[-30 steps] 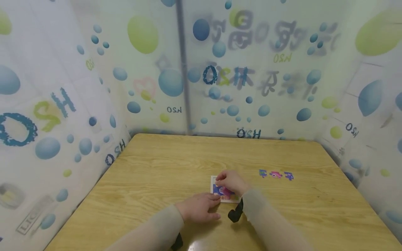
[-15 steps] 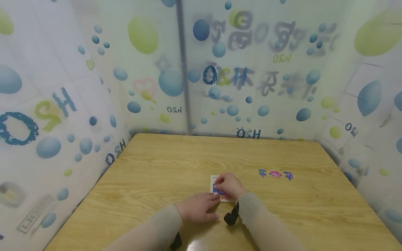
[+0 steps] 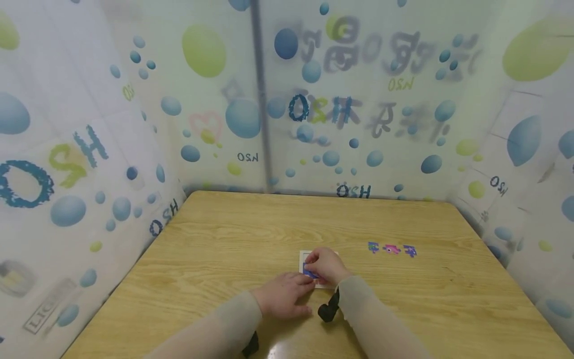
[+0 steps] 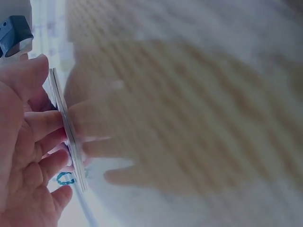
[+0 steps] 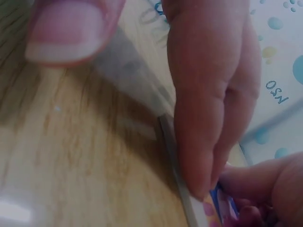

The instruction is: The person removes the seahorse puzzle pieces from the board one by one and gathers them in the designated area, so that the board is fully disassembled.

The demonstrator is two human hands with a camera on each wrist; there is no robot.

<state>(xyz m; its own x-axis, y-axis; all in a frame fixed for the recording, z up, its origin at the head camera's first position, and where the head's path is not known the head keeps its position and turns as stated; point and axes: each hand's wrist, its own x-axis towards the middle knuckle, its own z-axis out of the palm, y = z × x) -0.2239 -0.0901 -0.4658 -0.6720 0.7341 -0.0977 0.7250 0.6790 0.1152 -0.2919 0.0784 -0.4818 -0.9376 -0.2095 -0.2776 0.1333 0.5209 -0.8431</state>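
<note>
On the table lies a small white-framed jigsaw puzzle board [image 3: 307, 256] with a blue and pink picture, largely covered by both hands. My left hand [image 3: 283, 296] rests flat, fingertips on the board's lower left edge; in the right wrist view its fingers [image 5: 199, 104] press on that edge. My right hand [image 3: 329, 266] is bent over the board, thumb and fingertips pinched together at a blue puzzle piece [image 3: 309, 271] on its left part. Its fingers hide most of that piece. Three loose puzzle pieces lie to the right: a blue-green [image 3: 373, 247], a pink [image 3: 391, 249] and a purple-blue one [image 3: 410, 251].
The wooden table [image 3: 242, 229] is enclosed at the back and sides by a printed curtain [image 3: 224, 89] with blue and green dots. Black wrist cameras [image 3: 329, 310] hang beneath the sleeves, the right one close to the left thumb.
My right hand has shifted slightly left and down over the board, covering more of its picture. My left hand stays on the edge. The three loose pieces have not moved.
</note>
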